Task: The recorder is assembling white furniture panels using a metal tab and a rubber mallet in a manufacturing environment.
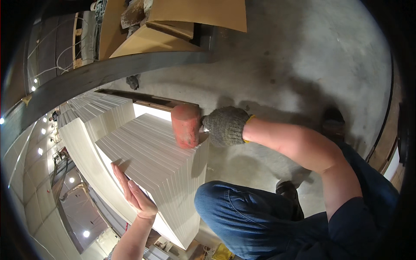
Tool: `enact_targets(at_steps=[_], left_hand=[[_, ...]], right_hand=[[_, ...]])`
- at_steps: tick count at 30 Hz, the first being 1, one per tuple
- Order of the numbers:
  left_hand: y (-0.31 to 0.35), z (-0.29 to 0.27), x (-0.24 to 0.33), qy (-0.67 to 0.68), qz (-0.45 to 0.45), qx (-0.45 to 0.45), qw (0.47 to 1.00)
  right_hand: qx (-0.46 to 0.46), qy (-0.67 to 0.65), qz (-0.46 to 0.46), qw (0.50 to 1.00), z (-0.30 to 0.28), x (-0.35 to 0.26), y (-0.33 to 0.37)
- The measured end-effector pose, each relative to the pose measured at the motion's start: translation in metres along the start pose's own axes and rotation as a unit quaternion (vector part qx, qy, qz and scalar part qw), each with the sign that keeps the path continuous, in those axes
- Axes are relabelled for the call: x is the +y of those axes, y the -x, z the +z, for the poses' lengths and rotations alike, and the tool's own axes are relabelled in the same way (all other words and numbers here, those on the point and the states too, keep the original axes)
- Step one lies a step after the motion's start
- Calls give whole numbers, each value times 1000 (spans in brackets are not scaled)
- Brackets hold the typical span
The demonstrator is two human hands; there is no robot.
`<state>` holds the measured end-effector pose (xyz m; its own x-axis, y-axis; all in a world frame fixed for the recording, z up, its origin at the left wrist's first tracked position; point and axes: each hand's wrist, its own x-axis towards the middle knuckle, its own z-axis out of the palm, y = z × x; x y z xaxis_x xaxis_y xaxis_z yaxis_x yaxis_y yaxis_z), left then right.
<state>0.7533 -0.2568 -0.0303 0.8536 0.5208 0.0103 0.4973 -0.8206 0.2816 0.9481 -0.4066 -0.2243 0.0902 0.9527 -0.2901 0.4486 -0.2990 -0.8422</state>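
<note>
My right hand (226,126), in a grey knit glove with a yellow cuff edge, is closed around the handle of a mallet. The mallet's worn red head (186,125) is over the near right edge of a stack of white boards (143,136); whether it touches them I cannot tell. Most of the handle is hidden in the glove. Bare, with fingers stretched out, my left hand (135,195) lies flat against the left side of the same stack. Another group of white boards (106,104) stands just behind it.
A grey metal beam (130,67) arches across the far side. Beyond it are open cardboard boxes (173,41). My bent knee (216,199) is close to the stack's right side. Concrete floor (277,56) spreads to the right, with a small dark object (133,81) on it near the beam.
</note>
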Motion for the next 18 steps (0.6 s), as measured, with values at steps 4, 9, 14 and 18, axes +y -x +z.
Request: enact_targets(at_steps=[4, 9, 14, 18], left_hand=[[3, -2, -1, 12, -17, 12, 1000], [0, 1, -2, -5, 8, 2, 1000], [4, -1, 0, -4, -12, 11, 1000], [3, -1, -1, -14, -8, 9, 1000]], right_hand=[[21, -99, -31, 994, -9, 4, -7], [74, -50, -50, 995, 0, -2, -7], [48, -118, 8, 992, -15, -13, -10], [9, 2, -48, 999, -9, -17, -2]])
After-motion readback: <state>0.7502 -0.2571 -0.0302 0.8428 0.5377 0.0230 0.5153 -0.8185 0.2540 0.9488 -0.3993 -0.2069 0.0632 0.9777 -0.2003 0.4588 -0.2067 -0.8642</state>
